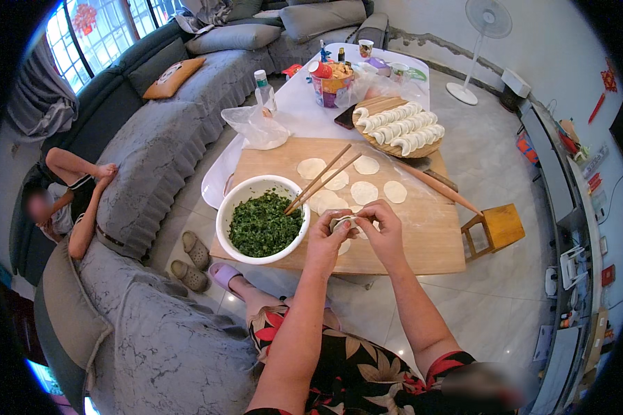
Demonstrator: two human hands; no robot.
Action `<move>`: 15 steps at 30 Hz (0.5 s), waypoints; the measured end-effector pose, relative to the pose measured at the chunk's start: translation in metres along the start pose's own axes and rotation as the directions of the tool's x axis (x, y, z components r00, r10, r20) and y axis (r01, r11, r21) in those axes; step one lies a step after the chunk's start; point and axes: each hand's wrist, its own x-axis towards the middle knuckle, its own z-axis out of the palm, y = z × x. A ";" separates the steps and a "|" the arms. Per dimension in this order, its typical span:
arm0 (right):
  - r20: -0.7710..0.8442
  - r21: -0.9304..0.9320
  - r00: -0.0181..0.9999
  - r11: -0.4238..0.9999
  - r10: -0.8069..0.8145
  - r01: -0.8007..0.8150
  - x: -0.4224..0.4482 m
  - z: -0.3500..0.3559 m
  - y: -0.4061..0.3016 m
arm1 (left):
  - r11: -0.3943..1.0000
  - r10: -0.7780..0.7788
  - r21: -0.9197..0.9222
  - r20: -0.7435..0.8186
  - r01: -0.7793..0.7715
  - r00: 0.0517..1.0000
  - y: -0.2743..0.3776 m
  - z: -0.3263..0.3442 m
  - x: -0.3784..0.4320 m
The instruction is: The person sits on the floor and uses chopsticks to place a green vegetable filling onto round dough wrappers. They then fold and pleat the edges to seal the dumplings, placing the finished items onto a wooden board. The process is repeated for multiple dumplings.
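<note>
Between them, my left hand [330,228] and my right hand [383,225] pinch the edges of a dumpling [349,220], partly hidden by the fingers. Beneath lies a wooden board [420,249] with several round dough wrappers [364,192] spread over it. Left of my hands, a white bowl [222,228] holds chopped green filling [265,225]. Wooden chopsticks [324,181] rest with their tips at the bowl's right rim and point away over the board. Farther back, a round wooden tray [379,104] carries rows of folded dumplings [402,127].
A rolling pin [436,187] sticks out past the board's right edge, above a wooden stool [501,228]. Behind the board stand a plastic bag [257,127], a bottle [265,93] and a snack bucket [332,88]. Another person [85,207] sits on the grey sofa [150,135].
</note>
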 end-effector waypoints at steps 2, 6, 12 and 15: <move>0.005 -0.020 1.000 1.000 -0.004 0.004 0.000 -0.001 0.000 | 1.000 0.008 0.021 -0.002 -0.008 1.000 0.002 0.002 -0.001; -0.005 -0.036 0.999 0.999 -0.034 0.034 0.000 0.001 -0.002 | 0.998 0.010 0.065 -0.002 -0.009 1.000 0.003 0.002 -0.001; -0.016 -0.054 0.998 0.997 -0.054 0.053 0.000 0.004 -0.006 | 0.999 -0.032 0.021 -0.006 0.032 0.999 0.005 0.001 -0.002; 0.023 -0.096 0.997 0.993 -0.073 0.075 0.002 0.002 -0.007 | 0.998 -0.055 0.017 -0.013 0.055 0.998 0.001 -0.003 -0.001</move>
